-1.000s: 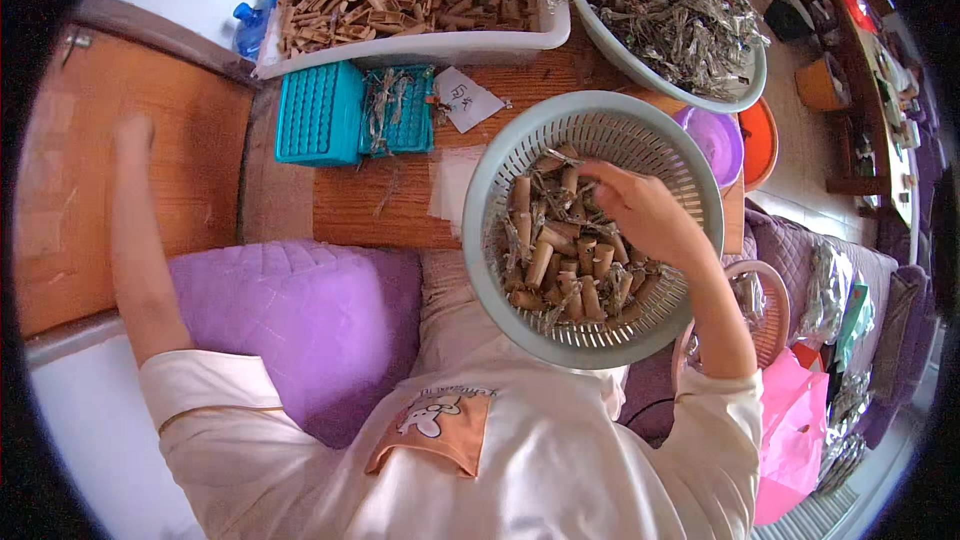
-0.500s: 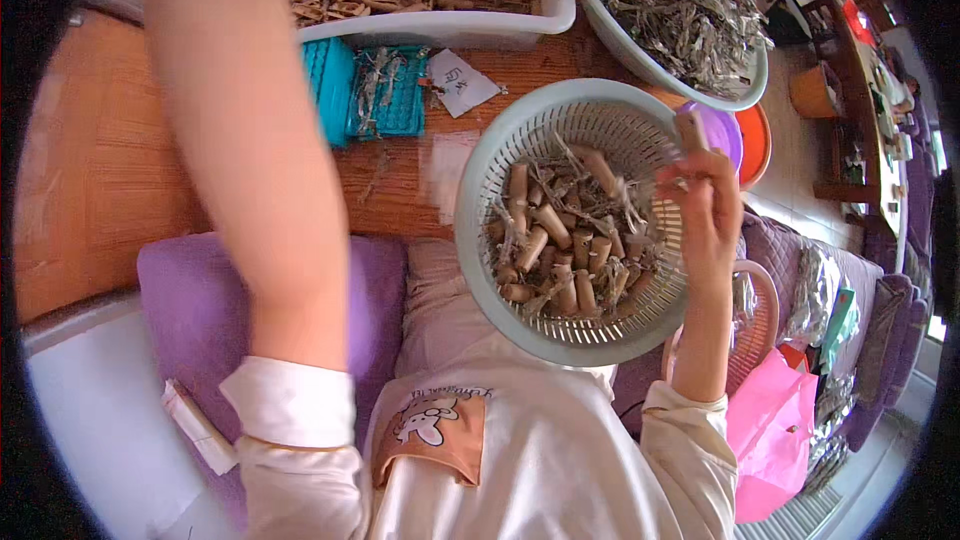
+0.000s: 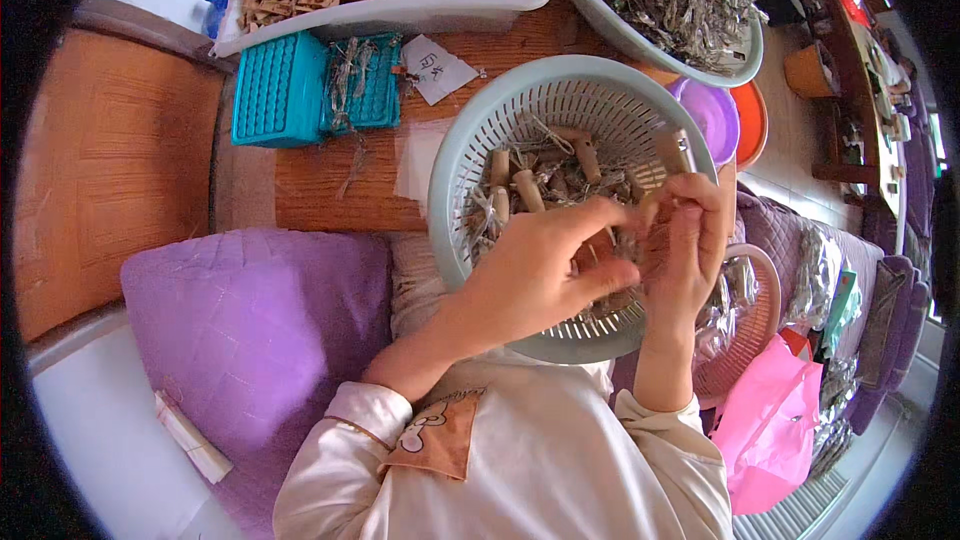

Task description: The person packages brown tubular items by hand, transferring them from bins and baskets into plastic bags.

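My right hand [image 3: 688,240] is closed around a short tan-brown tube [image 3: 675,152], which stands up from the fist with a shiny bit at its upper end. My left hand [image 3: 545,265] reaches in beside it, thumb and forefinger apart; I see nothing between them, though the fingertips are slightly blurred. Both hands are over a grey-green slotted basket [image 3: 455,145] at my lap. Inside lie several similar tubes [image 3: 527,190] tangled with thin silvery strips [image 3: 485,220]. My hands hide part of the basket's contents.
A white bin [image 3: 400,8] of brown pieces and a pale basin [image 3: 625,35] of silvery strips stand at the back. Teal racks [image 3: 278,90] and a paper note [image 3: 438,68] lie on the wooden table [image 3: 310,185]. Right: purple bowl [image 3: 708,120], pink basket [image 3: 765,290], pink bag [image 3: 770,430].
My left arm has swung back from the far left to my right hand over the basket. My right hand still holds the tube, slightly lower. The view has shifted a little.
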Demonstrator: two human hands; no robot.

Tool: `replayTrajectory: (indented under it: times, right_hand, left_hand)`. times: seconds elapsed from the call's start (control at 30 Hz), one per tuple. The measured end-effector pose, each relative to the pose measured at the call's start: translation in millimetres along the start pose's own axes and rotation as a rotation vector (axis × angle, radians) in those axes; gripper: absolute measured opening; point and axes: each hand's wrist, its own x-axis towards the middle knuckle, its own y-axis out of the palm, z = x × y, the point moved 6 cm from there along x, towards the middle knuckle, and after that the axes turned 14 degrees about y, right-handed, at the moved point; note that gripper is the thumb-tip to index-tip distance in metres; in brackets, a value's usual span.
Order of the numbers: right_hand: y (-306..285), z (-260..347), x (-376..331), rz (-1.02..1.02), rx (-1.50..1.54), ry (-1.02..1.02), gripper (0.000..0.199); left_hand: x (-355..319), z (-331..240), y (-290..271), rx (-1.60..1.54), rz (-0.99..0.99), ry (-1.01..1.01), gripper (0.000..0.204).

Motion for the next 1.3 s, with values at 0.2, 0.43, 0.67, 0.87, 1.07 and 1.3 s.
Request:
replayTrajectory:
  times: [0.2, 0.43, 0.67, 0.87, 1.07, 1.3]
  right_hand:
    - [8.7, 2.2, -4.2, -0.053, 0.12, 0.109, 0.041]
    - [15.2, 1.0, -30.7, 0.017, 0.113, 0.368, 0.027]
    - [23.7, -28.8, -21.7, 0.157, 0.374, 0.622, 0.037]
    - [20.1, -35.6, -18.2, 0.329, -0.015, 0.637, 0.038]
    - [32.9, -40.3, -31.0, 0.417, -0.053, 0.91, 0.037]
    - [18.6, -43.6, -29.4, 0.229, 0.003, 0.721, 0.036]
  left_hand:
    - [-19.9, 13.1, -22.4, -0.046, -0.315, -0.057, 0.014]
    - [-32.6, 8.7, -43.0, 0.159, -0.632, 0.204, 0.01]
    - [-35.7, 4.2, -20.5, -0.692, -0.284, 0.051, 0.007]
    - [-42.9, 16.3, -30.8, -0.003, -0.133, -0.096, 0.007]
    - [-42.9, 14.8, -41.7, 0.091, -0.244, -0.132, 0.007]
    - [-44.9, 11.3, -50.2, 0.284, -0.311, -0.051, 0.011]
